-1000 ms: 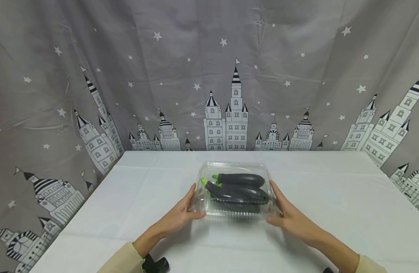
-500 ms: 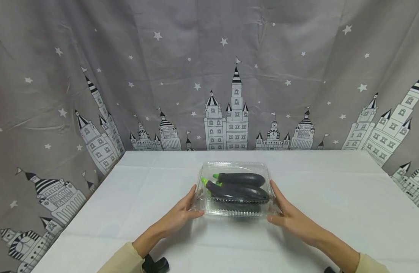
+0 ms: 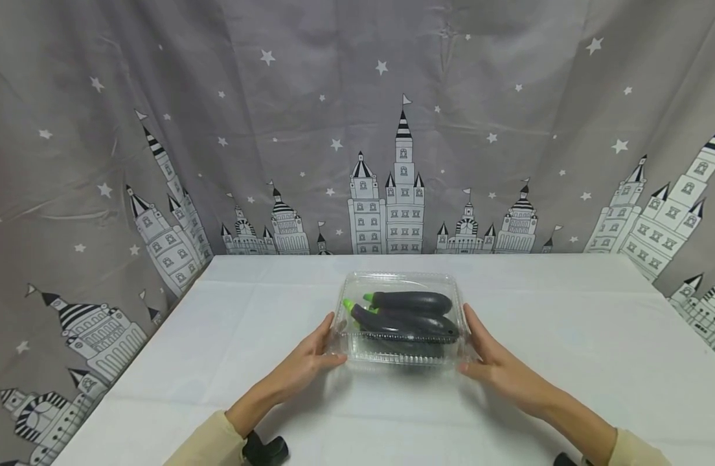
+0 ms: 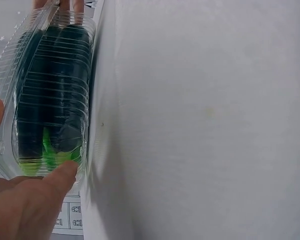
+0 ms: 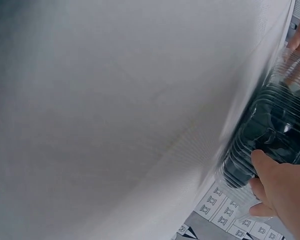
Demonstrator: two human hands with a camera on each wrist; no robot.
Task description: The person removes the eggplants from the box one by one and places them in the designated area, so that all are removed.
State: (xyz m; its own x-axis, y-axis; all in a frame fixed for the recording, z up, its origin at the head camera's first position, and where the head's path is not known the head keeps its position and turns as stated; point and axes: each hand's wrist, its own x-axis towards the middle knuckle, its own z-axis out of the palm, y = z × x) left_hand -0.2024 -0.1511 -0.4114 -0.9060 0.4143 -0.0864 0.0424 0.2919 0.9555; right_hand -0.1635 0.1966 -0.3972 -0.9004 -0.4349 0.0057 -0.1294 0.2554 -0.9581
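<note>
A clear plastic clamshell container (image 3: 401,356), lid closed, stands near the middle of the white table in the head view. Several dark purple eggplants (image 3: 412,303) with green stems lie inside. On its left side my left hand (image 3: 302,366) holds the container, thumb at the front corner and fingers along the side. My right hand (image 3: 503,372) holds the opposite side in much the same way. The left wrist view has the left thumb (image 4: 60,177) against the ribbed wall near the stems. In the right wrist view the right thumb (image 5: 264,162) touches the wall, with fingers partly curled below it.
White cloth covers the table (image 3: 567,336). Behind it hangs a grey curtain (image 3: 311,162) printed with castles and stars. A black device (image 3: 267,450) is at the left wrist, and part of another (image 3: 563,459) shows at the right.
Both thumbs have drawn slightly outward along the container's front. The container appears to stay in place; the whole head view has shifted a little upward.
</note>
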